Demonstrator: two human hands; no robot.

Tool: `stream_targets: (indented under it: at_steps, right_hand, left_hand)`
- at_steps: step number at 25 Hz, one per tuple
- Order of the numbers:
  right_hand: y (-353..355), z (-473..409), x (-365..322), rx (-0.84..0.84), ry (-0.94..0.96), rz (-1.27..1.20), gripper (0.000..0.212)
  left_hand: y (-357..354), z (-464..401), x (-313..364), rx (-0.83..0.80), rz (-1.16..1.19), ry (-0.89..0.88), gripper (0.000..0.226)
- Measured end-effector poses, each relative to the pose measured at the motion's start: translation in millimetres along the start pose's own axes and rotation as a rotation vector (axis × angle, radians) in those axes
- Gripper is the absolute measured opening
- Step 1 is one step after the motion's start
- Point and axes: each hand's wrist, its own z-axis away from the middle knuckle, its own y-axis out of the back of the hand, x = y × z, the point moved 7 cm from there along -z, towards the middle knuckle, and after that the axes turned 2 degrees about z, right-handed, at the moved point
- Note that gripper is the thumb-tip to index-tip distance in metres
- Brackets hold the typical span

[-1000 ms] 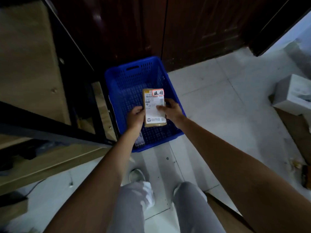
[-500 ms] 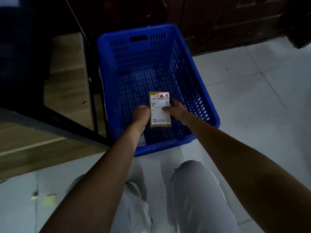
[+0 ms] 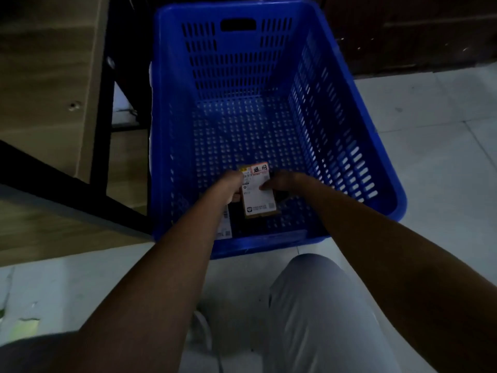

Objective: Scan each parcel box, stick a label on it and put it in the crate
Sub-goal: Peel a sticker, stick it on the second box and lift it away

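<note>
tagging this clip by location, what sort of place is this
Probably a small parcel-sorting or storeroom corner, not a big warehouse: a blue perforated crate on a pale tiled floor, a labelled parcel box held inside it, and a wooden shelf unit alongside.

Parcel-sorting corner of a room: blue crate (image 3: 349,109) on tiled floor (image 3: 430,135), wooden shelving (image 3: 45,84) left, dark doors (image 3: 416,30) far.

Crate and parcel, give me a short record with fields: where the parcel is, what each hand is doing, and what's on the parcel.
parcel: box low inside the crate, near its front wall
left hand: grips the box's left edge
right hand: holds the right edge, fingers on top
labels: white sheet plus a small red-edged sticker
released: not yet
</note>
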Motion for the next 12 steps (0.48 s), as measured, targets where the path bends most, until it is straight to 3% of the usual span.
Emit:
stream_targets:
  at_steps: [4,12]
  right_hand:
    - [-21,-5,2,-0.110,-0.082,0.130,0.044]
    - [-56,-18,29,-0.357,-0.362,0.081,0.047]
  left_hand:
    - [0,-14,-13,-0.025,-0.074,0.065,0.024]
    - [-8,-30,-40,-0.129,-0.256,0.200,0.013]
